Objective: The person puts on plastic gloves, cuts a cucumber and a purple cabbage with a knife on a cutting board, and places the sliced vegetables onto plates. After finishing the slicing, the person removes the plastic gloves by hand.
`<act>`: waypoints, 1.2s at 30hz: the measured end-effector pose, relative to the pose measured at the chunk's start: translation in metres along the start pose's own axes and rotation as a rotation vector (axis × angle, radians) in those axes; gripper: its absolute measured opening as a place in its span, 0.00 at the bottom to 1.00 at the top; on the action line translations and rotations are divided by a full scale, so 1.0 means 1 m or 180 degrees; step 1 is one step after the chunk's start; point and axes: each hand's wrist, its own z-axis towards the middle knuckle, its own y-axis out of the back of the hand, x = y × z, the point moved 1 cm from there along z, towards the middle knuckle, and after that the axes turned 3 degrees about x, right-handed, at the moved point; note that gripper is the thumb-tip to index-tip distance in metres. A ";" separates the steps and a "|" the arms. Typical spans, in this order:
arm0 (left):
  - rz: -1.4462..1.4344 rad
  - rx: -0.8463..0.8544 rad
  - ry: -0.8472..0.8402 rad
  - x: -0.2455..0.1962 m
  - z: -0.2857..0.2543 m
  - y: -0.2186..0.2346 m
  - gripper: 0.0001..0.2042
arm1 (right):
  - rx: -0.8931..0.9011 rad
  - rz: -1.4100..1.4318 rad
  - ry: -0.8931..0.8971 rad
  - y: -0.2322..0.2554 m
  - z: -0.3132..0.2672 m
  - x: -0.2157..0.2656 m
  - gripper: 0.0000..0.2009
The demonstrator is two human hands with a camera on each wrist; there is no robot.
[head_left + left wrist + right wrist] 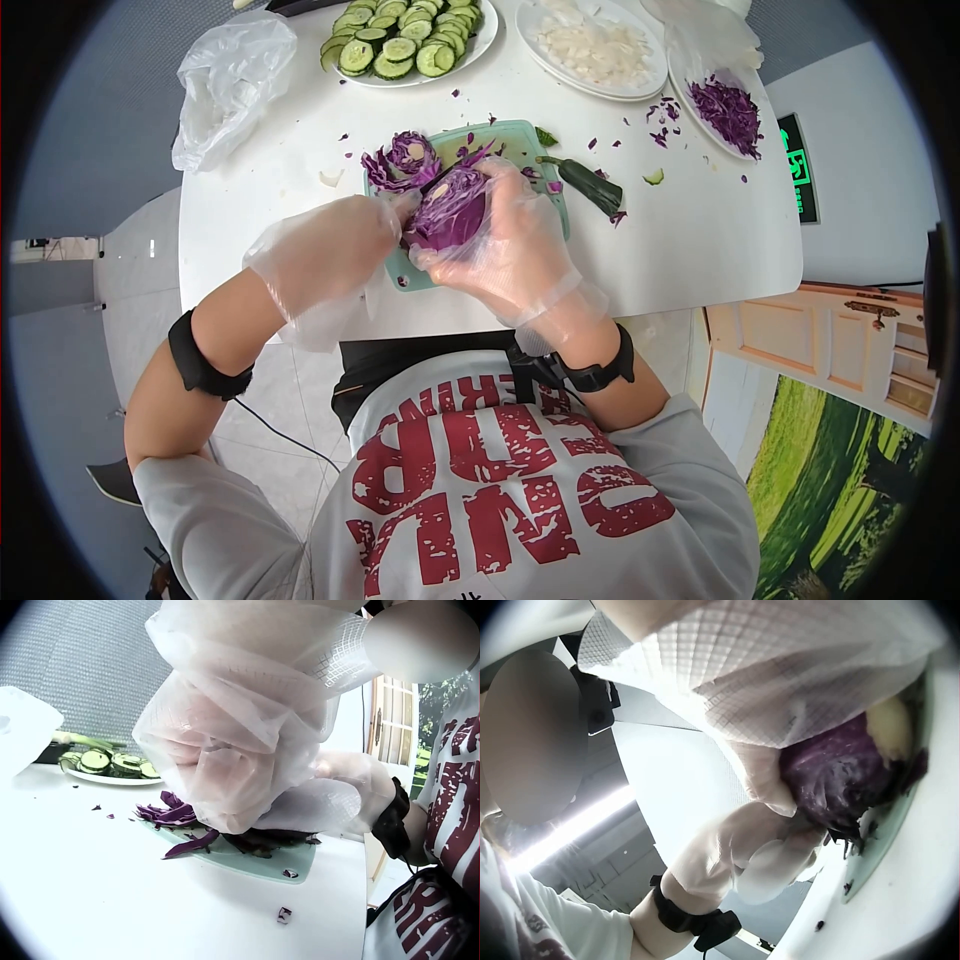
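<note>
A piece of purple cabbage (447, 212) with a pale core is gripped by my gloved right hand (515, 235) over the green cutting board (405, 278). My gloved left hand (345, 235) is curled close against the cabbage's left side. From its fingers a dark, straight knife blade (437, 180) runs along the cabbage's far side; its handle is hidden in the fist. In the left wrist view, the glove covers most of the left fingers. Another cut cabbage piece (403, 160) lies on the board's far left. The right wrist view shows the held cabbage (840, 772) low over the board.
Cucumber slices fill a plate (483, 52) at the back. Farther right are stacked plates (655, 80) of pale white pieces and a plate (690, 95) of shredded cabbage. A dark green cucumber end (592, 187) lies right of the board. A plastic bag (235, 85) stands back left.
</note>
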 end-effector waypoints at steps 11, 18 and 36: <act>-0.0238 -0.0150 0.0588 -0.020 -0.030 0.002 0.17 | -0.0045 -0.0097 0.0050 -0.003 0.001 -0.002 0.42; -0.0161 -0.0302 0.0283 -0.009 -0.017 -0.016 0.15 | -0.0030 -0.0062 0.0030 -0.003 0.001 0.000 0.41; -0.0199 -0.0679 0.0841 -0.019 -0.032 -0.044 0.11 | 0.0142 0.0328 -0.0060 0.000 -0.001 -0.003 0.39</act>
